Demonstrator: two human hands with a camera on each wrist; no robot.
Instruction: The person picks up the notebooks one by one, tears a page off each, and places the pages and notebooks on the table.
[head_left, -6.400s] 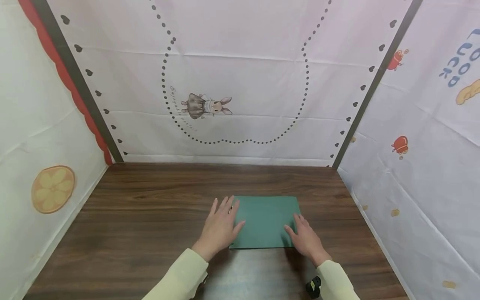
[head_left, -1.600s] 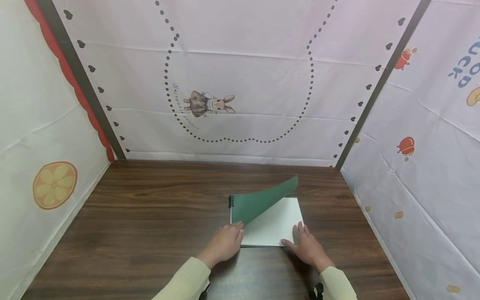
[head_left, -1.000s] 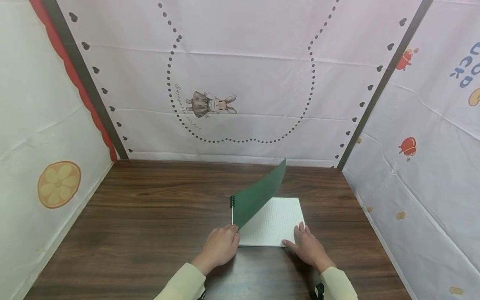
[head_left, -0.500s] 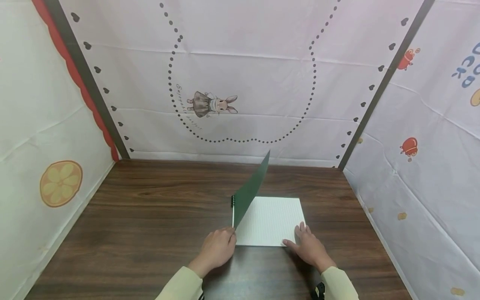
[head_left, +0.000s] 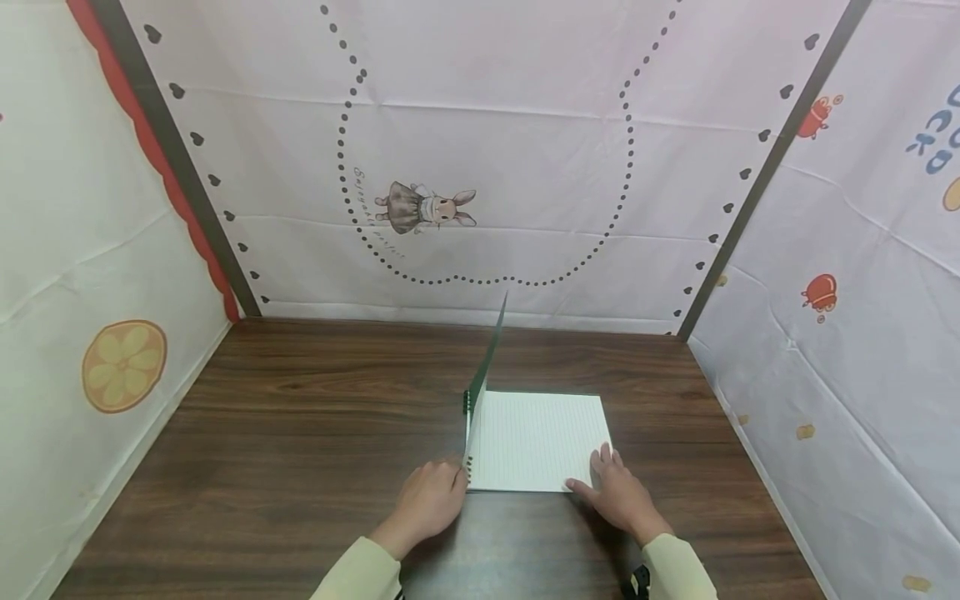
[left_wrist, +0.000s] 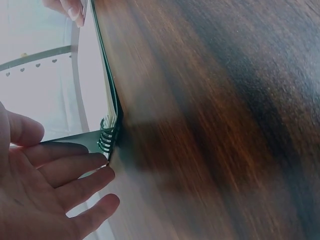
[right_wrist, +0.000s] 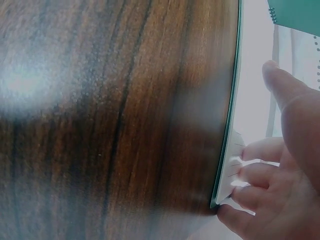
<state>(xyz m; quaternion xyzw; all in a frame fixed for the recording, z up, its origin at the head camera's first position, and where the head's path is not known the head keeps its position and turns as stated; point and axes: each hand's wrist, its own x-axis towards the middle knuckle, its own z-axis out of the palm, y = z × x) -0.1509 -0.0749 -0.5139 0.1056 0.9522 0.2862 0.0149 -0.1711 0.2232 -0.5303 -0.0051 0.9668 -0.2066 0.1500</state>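
A spiral notebook (head_left: 540, 442) lies on the table with a lined white page showing. Its green cover (head_left: 487, 360) stands almost upright along the left side, by the dark coil (head_left: 466, 402). My left hand (head_left: 430, 502) pinches the cover near its lower corner; in the left wrist view the cover's edge (left_wrist: 82, 140) runs between thumb and fingers, close to the coil (left_wrist: 105, 137). My right hand (head_left: 621, 497) rests on the lower right corner of the page. The right wrist view has its thumb (right_wrist: 287, 82) stretched over the page and its fingertips along the paper's edge.
Dark wood table (head_left: 322, 400) surrounds the notebook. A white printed cloth wall (head_left: 525, 183) rises behind it, and side cloths (head_left: 787, 400) flank left and right. A small black device (head_left: 637, 581) sits at the right sleeve (head_left: 678, 567).
The notebook was closed at first. Its green cover has swung up and leftward to nearly upright, my left hand moving left with it and uncovering the page. My right hand stays at the right corner.
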